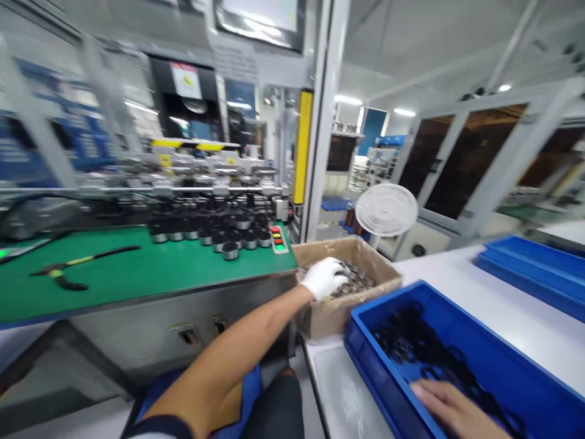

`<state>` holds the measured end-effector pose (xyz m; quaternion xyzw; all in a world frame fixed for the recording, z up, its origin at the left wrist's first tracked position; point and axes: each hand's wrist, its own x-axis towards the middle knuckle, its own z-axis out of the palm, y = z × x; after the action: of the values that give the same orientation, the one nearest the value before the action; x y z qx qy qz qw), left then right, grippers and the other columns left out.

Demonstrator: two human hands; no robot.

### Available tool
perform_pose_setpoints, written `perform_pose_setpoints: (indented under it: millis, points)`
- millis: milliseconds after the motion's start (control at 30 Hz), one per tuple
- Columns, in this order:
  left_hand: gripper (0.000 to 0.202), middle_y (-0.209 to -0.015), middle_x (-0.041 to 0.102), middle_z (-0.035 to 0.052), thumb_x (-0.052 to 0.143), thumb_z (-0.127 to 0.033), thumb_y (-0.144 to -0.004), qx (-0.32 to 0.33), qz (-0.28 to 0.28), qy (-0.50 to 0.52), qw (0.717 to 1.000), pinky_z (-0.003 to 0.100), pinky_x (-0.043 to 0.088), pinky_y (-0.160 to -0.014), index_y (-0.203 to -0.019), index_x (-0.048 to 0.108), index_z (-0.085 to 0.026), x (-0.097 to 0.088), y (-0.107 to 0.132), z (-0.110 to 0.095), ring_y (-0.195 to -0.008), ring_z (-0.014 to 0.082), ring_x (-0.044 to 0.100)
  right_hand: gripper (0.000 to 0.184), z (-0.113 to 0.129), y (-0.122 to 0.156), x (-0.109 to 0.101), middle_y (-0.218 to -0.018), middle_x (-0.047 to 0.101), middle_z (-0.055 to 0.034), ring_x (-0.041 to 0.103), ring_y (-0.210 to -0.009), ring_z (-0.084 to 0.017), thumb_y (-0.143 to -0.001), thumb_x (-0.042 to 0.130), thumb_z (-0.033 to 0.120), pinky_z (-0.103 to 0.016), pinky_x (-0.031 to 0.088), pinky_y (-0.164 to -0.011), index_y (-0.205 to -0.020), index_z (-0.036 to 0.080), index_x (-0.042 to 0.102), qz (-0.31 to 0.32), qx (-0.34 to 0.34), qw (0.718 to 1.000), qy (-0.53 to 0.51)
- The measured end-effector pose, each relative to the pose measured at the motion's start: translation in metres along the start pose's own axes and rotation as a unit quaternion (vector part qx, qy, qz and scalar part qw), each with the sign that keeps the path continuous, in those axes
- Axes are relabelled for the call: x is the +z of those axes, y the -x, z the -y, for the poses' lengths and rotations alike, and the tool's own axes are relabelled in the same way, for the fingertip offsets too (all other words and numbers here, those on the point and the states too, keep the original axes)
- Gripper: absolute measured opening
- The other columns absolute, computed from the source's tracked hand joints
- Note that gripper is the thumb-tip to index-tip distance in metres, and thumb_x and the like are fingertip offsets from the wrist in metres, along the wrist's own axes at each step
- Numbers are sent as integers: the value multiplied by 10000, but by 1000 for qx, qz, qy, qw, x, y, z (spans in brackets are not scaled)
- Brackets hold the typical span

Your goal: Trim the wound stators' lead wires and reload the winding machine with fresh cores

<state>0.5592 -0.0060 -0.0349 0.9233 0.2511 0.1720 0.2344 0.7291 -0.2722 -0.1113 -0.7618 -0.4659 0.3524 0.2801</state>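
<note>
My left hand [325, 278], in a white glove, reaches into a cardboard box [320, 318] with small metal parts [354, 280]. Its fingers curl together over the parts; what lies between the fingertips is too blurred to name. My bare right hand [441, 403] is at the near side of a blue bin [379, 390], low over black ring-shaped parts [411, 335]. The thumb lies along the hand, while the other fingers are mostly hidden and blurred.
Several black-and-silver round parts [231, 250] stand on a green bench [137, 268] by a machine. Pliers [68, 268] lie at the left. A button panel [278, 239] sits at the bench corner. Blue trays [534, 274] and a white fan [386, 210] are farther right.
</note>
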Motion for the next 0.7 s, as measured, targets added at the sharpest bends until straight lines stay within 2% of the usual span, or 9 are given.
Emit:
perform_pose_setpoints:
  millis: [67, 133, 200, 267, 333, 433, 500, 633, 700]
  points:
    - [199, -1316, 611, 93, 561, -246, -921, 36, -20, 50, 998, 361, 360, -1136, -1051, 686, -162, -6, 40, -1, -1297, 201, 500, 548, 14, 5, 0, -518, 531, 25, 488, -505, -110, -695, 635, 699, -238, 435, -537, -582, 167, 567, 44, -7, 993, -110]
    - [220, -1367, 582, 83, 520, -282, -933, 49, -29, 104, 993, 353, 361, -1129, -1018, 697, -182, -8, 85, 6, -1315, 217, 488, 522, 25, 6, -4, -525, 545, 36, 492, -499, -94, -617, 732, 660, -235, 444, -551, -634, 156, 599, 11, 8, 987, -161]
    - [170, -1301, 629, 61, 614, -336, -866, 6, -21, 230, 973, 353, 414, -1070, -899, 712, -201, -5, 125, 18, -1203, 234, 577, 507, 33, 4, -14, -603, 627, -2, 567, -549, -119, -584, 770, 628, -260, 483, -588, -661, 155, 603, -54, 10, 978, -200]
    - [231, -1023, 714, 51, 712, -416, -777, -65, 6, 368, 928, 313, 527, -825, -800, 658, -192, 5, 154, 28, -911, 211, 672, 484, 42, 1, -31, -758, 694, -50, 634, -649, -148, -622, 745, 615, -280, 513, -643, -718, 165, 593, -152, -12, 960, -236]
    - [366, -787, 671, 5, 776, -493, -697, -107, 25, 500, 859, 263, 488, -585, -826, 599, -200, 19, 168, 30, -650, 163, 626, 447, 52, -1, -47, -856, 701, -59, 643, -690, -135, -717, 654, 612, -264, 517, -662, -780, 178, 570, -257, -49, 928, -264]
    - [537, -862, 644, 1, 752, -518, -734, -126, 40, 626, 768, 246, 443, -576, -1150, 553, -244, 37, 171, 23, -625, 122, 560, 406, 73, -5, -43, -769, 670, -28, 598, -595, -94, -849, 493, 586, -227, 497, -591, -789, 186, 522, -334, -99, 893, -285]
    - [568, -949, 627, 21, 689, -498, -814, -118, 53, 657, 743, 253, 443, -651, -1289, 497, -253, 46, 169, 16, -676, 106, 535, 411, 87, -4, -16, -678, 637, -7, 572, -516, -89, -878, 479, 584, -221, 482, -518, -797, 183, 518, -307, -124, 898, -289]
    - [632, -1068, 604, 51, 744, -472, -777, -39, 75, 643, 762, 283, 439, -798, -1307, 488, -241, 62, 172, 0, -834, 134, 566, 430, 101, 15, 57, -685, 634, -2, 592, -475, -113, -875, 559, 579, -238, 492, -439, -982, 163, 559, -144, -157, 933, -289]
    - [763, -1101, 603, 67, 786, -468, -731, -4, 103, 653, 751, 340, 436, -888, -1360, 411, -251, 67, 174, -10, -970, 192, 588, 360, 99, 28, 74, -725, 634, 0, 629, -536, -123, -918, 548, 512, -248, 536, -491, -1069, 186, 532, -66, -189, 940, -277]
